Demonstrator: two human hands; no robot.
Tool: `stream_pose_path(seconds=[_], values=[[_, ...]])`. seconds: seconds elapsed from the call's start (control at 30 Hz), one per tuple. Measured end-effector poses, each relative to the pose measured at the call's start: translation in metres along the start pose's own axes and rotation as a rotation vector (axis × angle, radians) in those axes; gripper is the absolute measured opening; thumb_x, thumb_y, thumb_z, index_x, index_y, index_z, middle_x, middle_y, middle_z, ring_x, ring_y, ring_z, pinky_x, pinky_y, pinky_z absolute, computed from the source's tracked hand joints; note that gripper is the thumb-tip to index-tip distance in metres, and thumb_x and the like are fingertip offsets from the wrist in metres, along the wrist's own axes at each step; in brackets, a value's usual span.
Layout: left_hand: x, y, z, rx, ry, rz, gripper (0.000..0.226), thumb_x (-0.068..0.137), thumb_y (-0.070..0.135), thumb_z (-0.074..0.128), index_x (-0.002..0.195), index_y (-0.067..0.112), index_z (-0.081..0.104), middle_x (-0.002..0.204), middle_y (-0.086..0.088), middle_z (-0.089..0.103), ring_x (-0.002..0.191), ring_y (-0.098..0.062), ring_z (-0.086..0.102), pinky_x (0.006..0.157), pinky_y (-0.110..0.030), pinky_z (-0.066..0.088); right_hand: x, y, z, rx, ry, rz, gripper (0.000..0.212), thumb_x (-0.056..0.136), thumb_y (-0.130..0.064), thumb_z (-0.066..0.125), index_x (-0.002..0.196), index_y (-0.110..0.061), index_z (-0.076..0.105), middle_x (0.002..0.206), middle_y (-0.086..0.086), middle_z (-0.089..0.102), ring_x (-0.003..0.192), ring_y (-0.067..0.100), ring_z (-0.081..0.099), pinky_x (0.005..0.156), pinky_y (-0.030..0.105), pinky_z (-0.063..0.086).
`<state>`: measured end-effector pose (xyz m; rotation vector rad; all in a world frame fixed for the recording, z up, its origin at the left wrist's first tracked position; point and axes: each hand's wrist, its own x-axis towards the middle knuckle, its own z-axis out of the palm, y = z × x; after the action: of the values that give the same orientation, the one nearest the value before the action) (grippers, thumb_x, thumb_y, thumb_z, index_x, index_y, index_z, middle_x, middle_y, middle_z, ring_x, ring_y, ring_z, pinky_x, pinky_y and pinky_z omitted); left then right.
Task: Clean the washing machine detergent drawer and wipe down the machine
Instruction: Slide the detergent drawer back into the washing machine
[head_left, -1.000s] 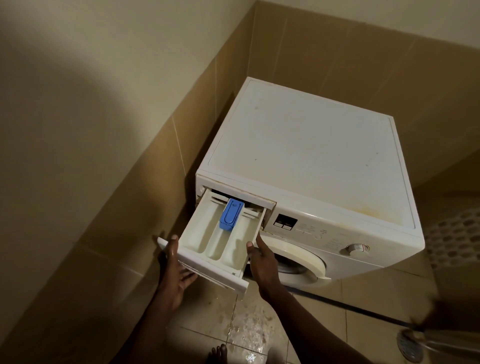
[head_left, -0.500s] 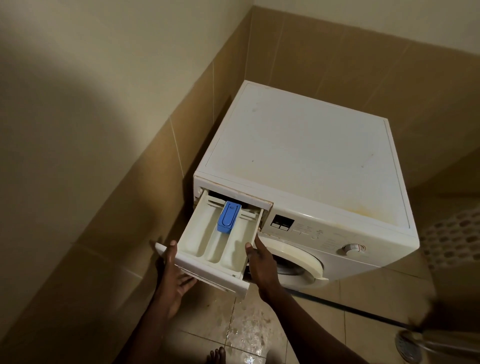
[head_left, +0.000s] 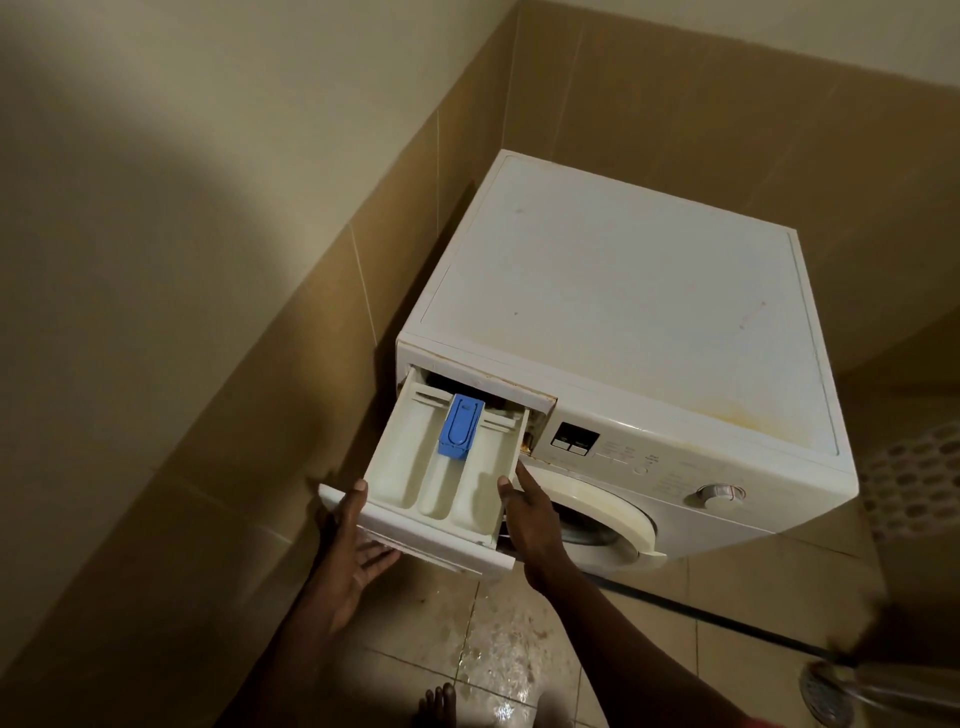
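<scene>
A white front-loading washing machine (head_left: 613, 291) stands in a tiled corner, its top stained yellowish at the front right. Its detergent drawer (head_left: 410, 488) is pulled far out at the front left, showing three cream compartments and a blue siphon cap (head_left: 460, 426) in the middle one. My left hand (head_left: 353, 540) holds the drawer's left front corner, thumb on the rim and fingers underneath. My right hand (head_left: 530, 525) grips the drawer's right side, thumb on the rim and fingers along the wall.
Tan tiled walls close in on the left and behind. The round door (head_left: 608, 519) and a control dial (head_left: 716, 494) sit right of the drawer. The floor tiles (head_left: 498, 644) below are wet. A floor drain (head_left: 826, 693) lies at bottom right, my toes (head_left: 436, 701) at the bottom edge.
The drawer has stayed pulled out in both hands. My view has shifted slightly, so the machine sits a little further left in the frame.
</scene>
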<state>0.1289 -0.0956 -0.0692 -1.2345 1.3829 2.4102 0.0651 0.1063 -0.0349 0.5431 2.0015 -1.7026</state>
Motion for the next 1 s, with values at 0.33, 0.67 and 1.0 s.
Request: stream_pose_path(seconds=[0.33, 0.67, 1.0], values=[[0.004, 0.001, -0.001, 0.063, -0.038, 0.003, 0.07, 0.089, 0.048, 0.057, 0.148, 0.029, 0.026, 0.13, -0.022, 0.052, 0.111, -0.042, 0.06, 0.097, -0.054, 0.05, -0.004, 0.011, -0.001, -0.084, -0.01, 0.054, 0.035, 0.102, -0.033, 0.04, 0.121, -0.012, 0.059, 0.111, 0.005, 0.065, 0.09, 0.015, 0.064, 0.055, 0.017, 0.049], [0.011, 0.003, 0.002, 0.022, -0.026, -0.005, 0.087, 0.071, 0.064, 0.064, 0.146, 0.033, 0.032, 0.136, -0.019, 0.052, 0.113, -0.04, 0.061, 0.09, -0.054, 0.055, 0.011, 0.007, -0.004, -0.14, -0.041, 0.036, 0.037, 0.104, -0.026, 0.037, 0.129, -0.006, 0.056, 0.114, 0.01, 0.063, 0.075, 0.002, 0.054, 0.041, 0.005, 0.039], [0.01, 0.011, 0.004, -0.011, -0.017, -0.017, 0.087, 0.07, 0.062, 0.064, 0.146, 0.032, 0.033, 0.133, -0.022, 0.052, 0.114, -0.043, 0.06, 0.09, -0.059, 0.054, 0.0, 0.007, 0.002, -0.001, -0.104, 0.041, 0.04, 0.101, -0.04, 0.039, 0.13, -0.016, 0.054, 0.114, -0.001, 0.064, 0.09, 0.004, 0.062, 0.056, 0.012, 0.048]])
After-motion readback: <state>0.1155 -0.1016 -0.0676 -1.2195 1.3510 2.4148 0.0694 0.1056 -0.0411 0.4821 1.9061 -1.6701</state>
